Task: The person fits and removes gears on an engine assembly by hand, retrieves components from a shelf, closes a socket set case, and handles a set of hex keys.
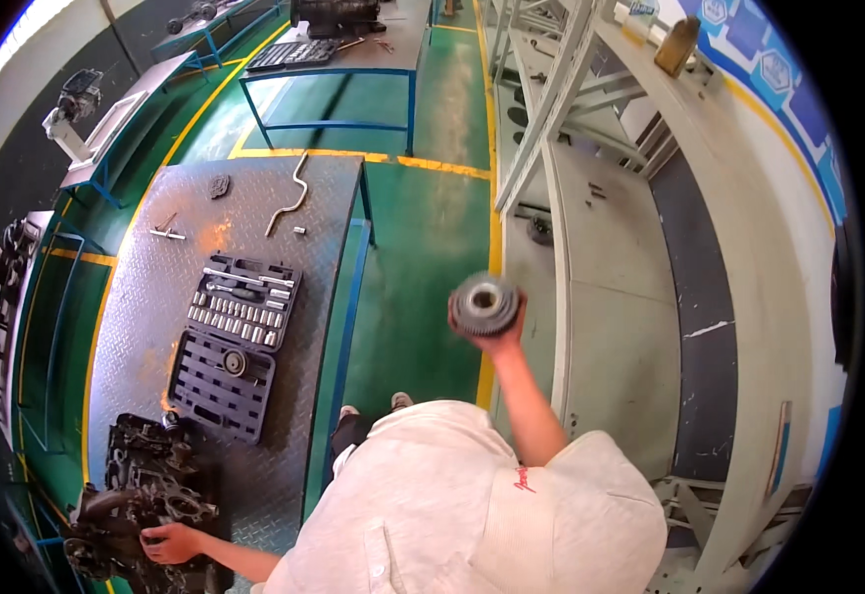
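My right hand (pixel 504 335) is closed around a grey metal gear (pixel 485 305) with a round hole through its middle. It holds the gear raised over the walkway, between the bench and the shelving. Down at the lower left, my left hand (pixel 168 544) rests against a dark, oily engine assembly (pixel 145 485) on the bench, its fingers loosely bent and apart. Beside the assembly on the diamond-plate workbench (pixel 289 396) lies an unfolded socket set case (pixel 240 302). One half holds sockets and ratchets; a small round metal part (pixel 235 362) sits on the other half.
A bent metal bar (pixel 294 193), a T-shaped tool (pixel 167 234) and a small flat dark part (pixel 219 186) lie farther up the bench. Metal shelving (pixel 611 228) stands at the right, with bottles (pixel 677 47) on top. Another bench (pixel 334 69) carries machinery ahead.
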`<state>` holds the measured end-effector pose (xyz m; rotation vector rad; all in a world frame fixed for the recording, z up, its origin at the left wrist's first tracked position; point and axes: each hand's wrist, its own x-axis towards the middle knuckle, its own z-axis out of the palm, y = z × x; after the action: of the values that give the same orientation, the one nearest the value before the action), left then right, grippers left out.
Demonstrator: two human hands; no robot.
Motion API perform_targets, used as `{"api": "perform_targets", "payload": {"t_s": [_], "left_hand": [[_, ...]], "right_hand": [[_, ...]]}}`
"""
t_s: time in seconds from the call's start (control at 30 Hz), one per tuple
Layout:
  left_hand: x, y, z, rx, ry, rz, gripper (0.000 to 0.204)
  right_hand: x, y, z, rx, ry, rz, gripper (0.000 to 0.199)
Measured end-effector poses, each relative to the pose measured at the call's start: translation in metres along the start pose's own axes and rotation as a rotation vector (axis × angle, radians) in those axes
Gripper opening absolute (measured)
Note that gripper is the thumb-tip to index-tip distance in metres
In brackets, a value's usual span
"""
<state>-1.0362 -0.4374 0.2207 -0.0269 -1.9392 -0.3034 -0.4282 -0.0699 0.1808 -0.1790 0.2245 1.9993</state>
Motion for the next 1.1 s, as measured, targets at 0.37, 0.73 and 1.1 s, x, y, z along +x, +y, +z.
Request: {"api": "perform_targets", "payload": {"t_s": [0.37,0.73,1.1], "left_hand": [[0.020,0.047,-0.056,-0.249,0.066,-0.104,0.043],[0.038,0.061,-0.078,-0.187,0.128,-0.073,0.045],[0.038,0.054,-0.071,-0.238,0.110,-0.134,0.049]], "right_hand": [[0.020,0.047,0.253,-0.066,-0.227,-0.340,0.069],[0.000,0.069,0.330,-0.094,-0.596,-0.599,0.069],[-0.003,0.088,0.329,-0.179,-0.607,-0.737,0.074]]}}
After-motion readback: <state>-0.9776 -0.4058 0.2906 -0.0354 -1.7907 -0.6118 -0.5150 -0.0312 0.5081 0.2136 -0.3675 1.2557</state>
